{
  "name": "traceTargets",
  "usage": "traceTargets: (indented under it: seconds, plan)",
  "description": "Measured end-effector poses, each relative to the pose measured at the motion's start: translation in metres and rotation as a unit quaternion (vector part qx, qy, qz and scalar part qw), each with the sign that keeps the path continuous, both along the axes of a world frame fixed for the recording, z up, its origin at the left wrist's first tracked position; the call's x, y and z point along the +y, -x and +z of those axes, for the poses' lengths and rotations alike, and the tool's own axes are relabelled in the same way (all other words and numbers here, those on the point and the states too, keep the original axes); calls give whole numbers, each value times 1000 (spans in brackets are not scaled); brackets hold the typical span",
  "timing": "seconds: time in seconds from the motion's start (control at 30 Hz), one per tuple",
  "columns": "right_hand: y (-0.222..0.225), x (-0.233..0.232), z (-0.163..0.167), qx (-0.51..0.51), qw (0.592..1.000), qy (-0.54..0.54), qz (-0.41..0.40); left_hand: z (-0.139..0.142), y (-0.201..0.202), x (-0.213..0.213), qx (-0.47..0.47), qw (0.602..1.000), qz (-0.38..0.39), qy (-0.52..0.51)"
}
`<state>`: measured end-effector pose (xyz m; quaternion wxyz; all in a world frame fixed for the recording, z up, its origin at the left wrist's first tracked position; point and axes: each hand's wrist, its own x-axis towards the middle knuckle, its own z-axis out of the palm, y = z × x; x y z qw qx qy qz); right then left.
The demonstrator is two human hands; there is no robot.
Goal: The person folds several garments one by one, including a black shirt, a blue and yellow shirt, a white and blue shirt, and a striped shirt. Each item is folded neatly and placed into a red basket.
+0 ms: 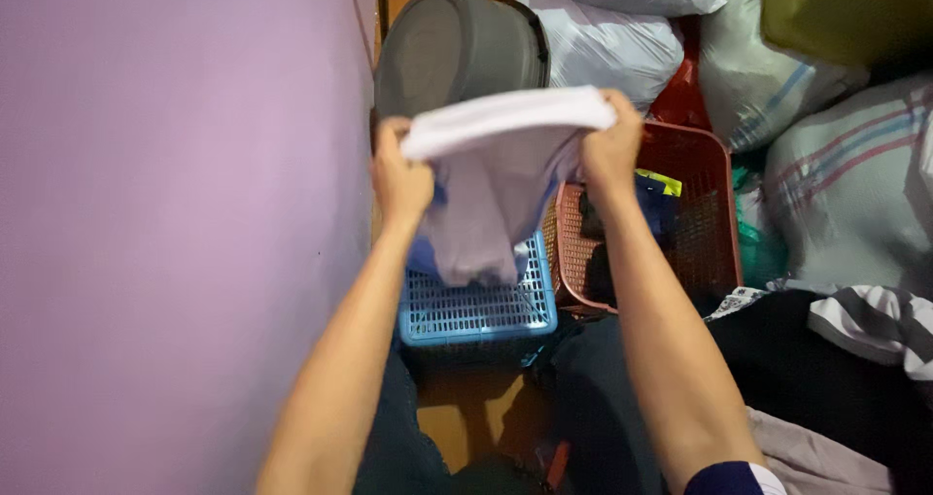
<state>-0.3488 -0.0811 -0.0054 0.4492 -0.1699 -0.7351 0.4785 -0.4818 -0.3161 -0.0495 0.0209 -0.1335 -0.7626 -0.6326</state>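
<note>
I hold a pale lilac-white garment [496,174] up in front of me with both arms stretched forward. My left hand [400,179] is curled closed around its folded top edge at about 9 o'clock of the cloth, and my right hand [612,145] is clenched on the same edge at about 3 o'clock. The edge runs taut between my fists, and the rest of the cloth hangs loose toward 6 o'clock.

Directly beneath the hanging cloth sits a blue plastic basket [478,312] with slotted walls. Touching it at 3 o'clock is a red plastic basket [695,213] holding dark clothes and a yellow scrap. At 12 o'clock, beyond the garment, a grey tub [452,43] leans on its side. White sacks [607,43] are piled from 1 to 3 o'clock. A lilac wall [175,223] fills everything at 9 o'clock. Dark clothing [807,359] lies heaped at 4 o'clock, beside my right forearm.
</note>
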Motion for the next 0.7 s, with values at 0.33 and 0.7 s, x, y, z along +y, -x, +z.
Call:
traceTargets:
  seconds: [0.33, 0.7]
  plan:
    - [-89, -88, -21, -189, 945, -247, 100, 39, -119, -68, 150, 961, -129, 193]
    - [-129, -139, -79, -234, 954, -69, 176, -45, -154, -56, -60, 940, -337, -15]
